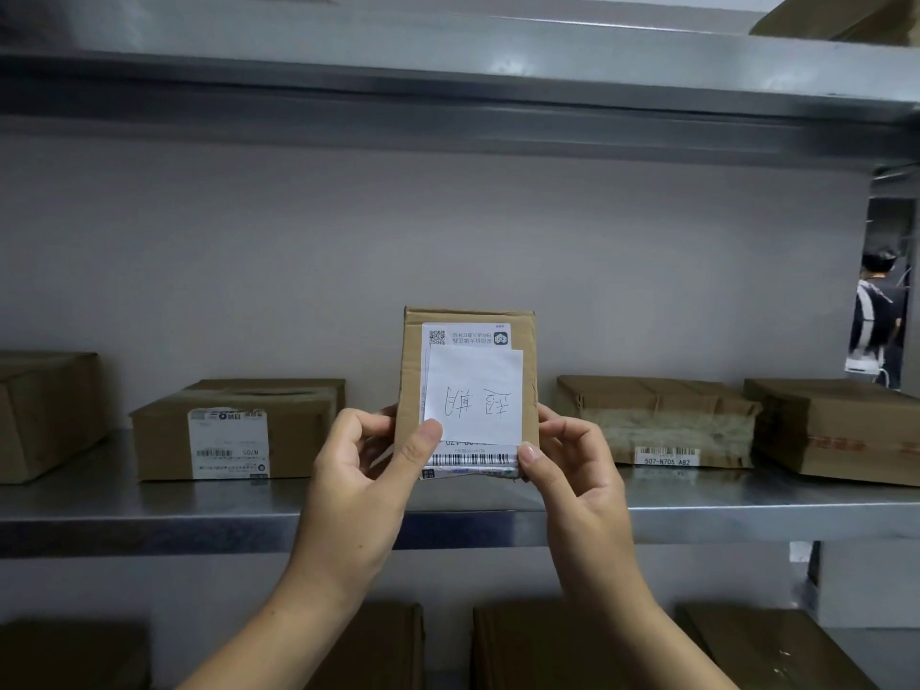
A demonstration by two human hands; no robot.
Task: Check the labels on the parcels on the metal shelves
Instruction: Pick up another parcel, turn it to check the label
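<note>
A small brown cardboard parcel [527,371] is held upright in front of the middle metal shelf [149,520]. Its face carries a printed label with a QR code and a barcode, upside down, and a white handwritten note [475,395] lies over that label. My left hand [358,470] grips the parcel's lower left edge, its thumb on the note's corner. My right hand [572,475] grips the lower right edge, thumb on the barcode strip.
Other parcels lie on the same shelf: a labelled box [234,430] at left, another [45,410] at far left, a flat parcel [657,420] and a box [836,430] at right. More boxes sit on the shelf below. A person [876,316] stands at far right.
</note>
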